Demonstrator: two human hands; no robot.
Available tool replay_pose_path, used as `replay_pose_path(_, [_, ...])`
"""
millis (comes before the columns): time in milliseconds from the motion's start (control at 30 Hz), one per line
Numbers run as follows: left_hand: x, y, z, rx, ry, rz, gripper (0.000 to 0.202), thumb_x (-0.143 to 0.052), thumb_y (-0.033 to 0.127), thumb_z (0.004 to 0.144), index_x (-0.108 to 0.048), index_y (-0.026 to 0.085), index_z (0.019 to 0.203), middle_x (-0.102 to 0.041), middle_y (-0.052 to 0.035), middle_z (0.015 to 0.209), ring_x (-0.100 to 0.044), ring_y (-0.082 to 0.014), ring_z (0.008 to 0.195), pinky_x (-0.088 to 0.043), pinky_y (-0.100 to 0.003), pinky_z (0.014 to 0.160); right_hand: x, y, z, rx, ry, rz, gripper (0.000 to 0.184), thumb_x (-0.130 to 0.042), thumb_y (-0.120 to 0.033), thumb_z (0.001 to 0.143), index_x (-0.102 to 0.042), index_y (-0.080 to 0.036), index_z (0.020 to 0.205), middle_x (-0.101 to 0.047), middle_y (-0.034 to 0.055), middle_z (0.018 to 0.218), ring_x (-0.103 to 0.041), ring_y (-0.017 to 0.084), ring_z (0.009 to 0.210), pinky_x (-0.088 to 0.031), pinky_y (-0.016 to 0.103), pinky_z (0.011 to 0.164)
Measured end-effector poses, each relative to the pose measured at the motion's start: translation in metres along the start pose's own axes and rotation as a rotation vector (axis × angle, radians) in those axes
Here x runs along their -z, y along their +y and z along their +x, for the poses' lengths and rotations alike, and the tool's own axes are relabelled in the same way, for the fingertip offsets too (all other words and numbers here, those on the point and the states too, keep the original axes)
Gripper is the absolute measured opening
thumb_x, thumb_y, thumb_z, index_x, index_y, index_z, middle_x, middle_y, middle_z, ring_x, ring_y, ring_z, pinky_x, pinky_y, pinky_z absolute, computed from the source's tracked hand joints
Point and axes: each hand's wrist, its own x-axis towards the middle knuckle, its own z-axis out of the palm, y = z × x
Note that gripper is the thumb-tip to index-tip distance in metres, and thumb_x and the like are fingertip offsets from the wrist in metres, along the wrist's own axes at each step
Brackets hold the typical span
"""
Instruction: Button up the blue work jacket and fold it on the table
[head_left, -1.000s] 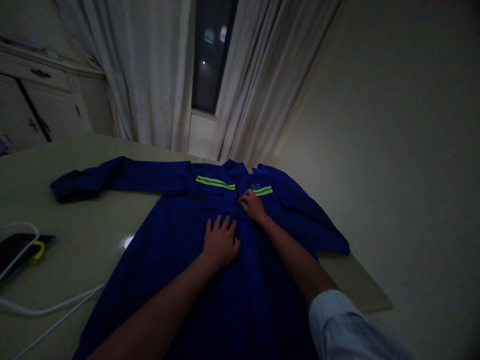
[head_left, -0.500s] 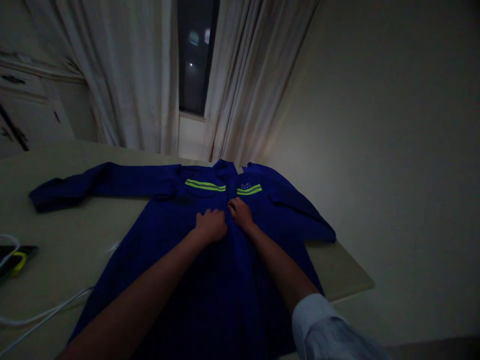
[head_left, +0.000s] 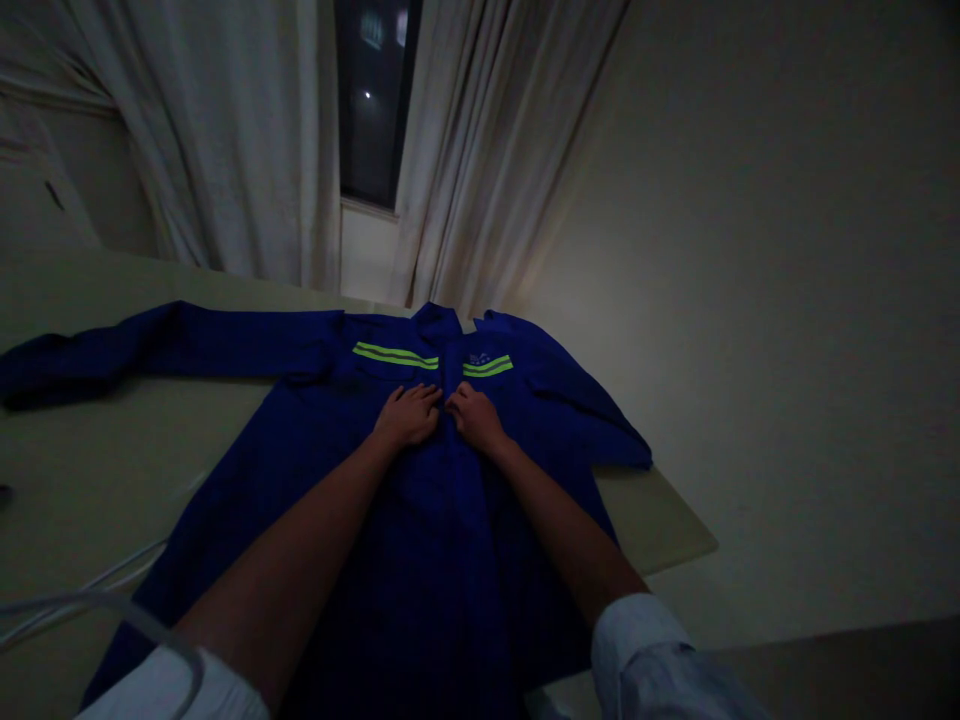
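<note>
A dark blue work jacket (head_left: pixel 375 560) with yellow-green reflective stripes across the chest lies spread front side up, its collar at the far end. My left hand (head_left: pixel 409 412) rests on the chest just below the left stripe, fingers stretched toward the front placket (head_left: pixel 463 520). Close beside it, my right hand (head_left: pixel 475 414) pinches the placket's edge below the right stripe; its fingertips are partly hidden. One jacket sleeve (head_left: pixel 240 345) reaches out to the left, and the other folds down on the right.
The pale table (head_left: pixel 247 430) ends at a corner on the right, next to a plain wall (head_left: pixel 765 300). White cables (head_left: pixel 90 585) run along the left side. Behind the table, light curtains (head_left: pixel 255 130) hang around a dark window (head_left: pixel 371 110).
My left hand has moved forward and its fingers have spread flatter toward the placket. The right hand stays at the placket. The view has shifted slightly, and the black-and-yellow item at left is mostly out of sight.
</note>
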Motion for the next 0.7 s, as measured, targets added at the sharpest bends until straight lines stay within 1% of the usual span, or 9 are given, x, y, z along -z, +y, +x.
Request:
replay_pose_path(67, [0.000,0.001,0.000,0.011,-0.002,-0.003,0.058,-0.028,0.044,0.106,-0.045,0.026,0.159,-0.039,-0.0061,0.169,-0.033,-0.0265,0.157,-0.019,-0.055,0.128,0.016,-0.012,-0.025,0.081,-0.039,-0.029,0.013,-0.059,-0.020,0.102,-0.072,-0.019,0.105,-0.064,0.0094,0.115,-0.063,0.022,0.099,-0.045,0.032,0.089])
replay_pose_path(133, [-0.001,0.002,0.001,0.019,-0.001,0.001,0.061,-0.027,0.049,0.106,-0.044,0.026,0.160,-0.037,-0.0066,0.170,-0.031,-0.0277,0.158,-0.018,-0.054,0.129,0.031,-0.028,-0.065,0.176,-0.085,-0.029,0.013,-0.058,-0.015,0.100,-0.071,-0.020,0.102,-0.065,0.0090,0.110,-0.061,0.021,0.096,-0.045,0.033,0.085])
replay_pose_path(267, [-0.005,0.001,0.001,0.018,0.008,0.011,0.062,-0.029,0.051,0.107,-0.042,0.024,0.161,-0.035,-0.0081,0.171,-0.030,-0.0293,0.158,-0.018,-0.056,0.128,0.057,-0.069,-0.182,0.276,-0.151,0.022,0.022,-0.057,-0.006,0.090,-0.067,-0.023,0.098,-0.066,0.0073,0.099,-0.059,0.021,0.088,-0.043,0.034,0.078])
replay_pose_path(367, [-0.005,0.001,-0.001,0.000,0.032,0.018,0.059,-0.032,0.049,0.107,-0.045,0.024,0.159,-0.040,-0.0088,0.169,-0.034,-0.0300,0.156,-0.021,-0.057,0.127,0.064,-0.099,-0.269,0.275,-0.131,0.107,0.018,-0.059,-0.009,0.091,-0.065,-0.025,0.098,-0.066,0.0050,0.094,-0.059,0.020,0.085,-0.042,0.034,0.077])
replay_pose_path(433, [0.000,0.005,-0.003,-0.008,0.079,0.027,0.056,-0.037,0.046,0.106,-0.050,0.020,0.155,-0.045,-0.0127,0.165,-0.040,-0.0324,0.153,-0.023,-0.059,0.126,0.057,-0.115,-0.309,0.267,-0.071,0.119,0.013,-0.062,-0.011,0.093,-0.063,-0.023,0.095,-0.065,0.0037,0.090,-0.058,0.019,0.082,-0.042,0.033,0.076])
replay_pose_path(500, [0.010,0.014,-0.010,-0.018,0.151,0.040,0.051,-0.039,0.036,0.106,-0.056,0.016,0.150,-0.051,-0.0179,0.160,-0.044,-0.0352,0.148,-0.027,-0.060,0.123,0.044,-0.126,-0.329,0.206,0.021,0.125,0.012,-0.062,-0.009,0.094,-0.062,-0.021,0.091,-0.063,0.0032,0.086,-0.057,0.019,0.079,-0.041,0.032,0.074])
replay_pose_path(567, [0.023,0.030,-0.024,-0.052,0.206,0.051,0.047,-0.038,0.025,0.105,-0.059,0.013,0.145,-0.058,-0.0204,0.152,-0.050,-0.0364,0.143,-0.034,-0.059,0.119,0.031,-0.131,-0.335,0.106,0.116,0.194,0.013,-0.061,-0.009,0.096,-0.064,-0.021,0.093,-0.063,0.0035,0.088,-0.057,0.019,0.080,-0.042,0.032,0.074])
replay_pose_path(633, [0.035,0.050,-0.053,-0.118,0.202,0.057,0.045,-0.039,0.019,0.103,-0.062,0.014,0.141,-0.065,-0.0186,0.142,-0.059,-0.0342,0.131,-0.044,-0.053,0.111,0.023,-0.133,-0.334,-0.020,0.217,0.344,0.013,-0.060,-0.011,0.098,-0.068,-0.021,0.097,-0.063,0.0038,0.091,-0.059,0.018,0.083,-0.045,0.032,0.075])
replay_pose_path(700, [0.042,0.072,-0.099,-0.216,0.141,0.054,0.039,-0.044,0.021,0.104,-0.066,0.019,0.135,-0.071,-0.0122,0.133,-0.067,-0.0275,0.119,-0.051,-0.043,0.103,0.020,-0.135,-0.332,-0.128,0.328,0.517,0.011,-0.062,-0.015,0.101,-0.070,-0.022,0.100,-0.062,0.0036,0.094,-0.061,0.017,0.085,-0.048,0.030,0.077])
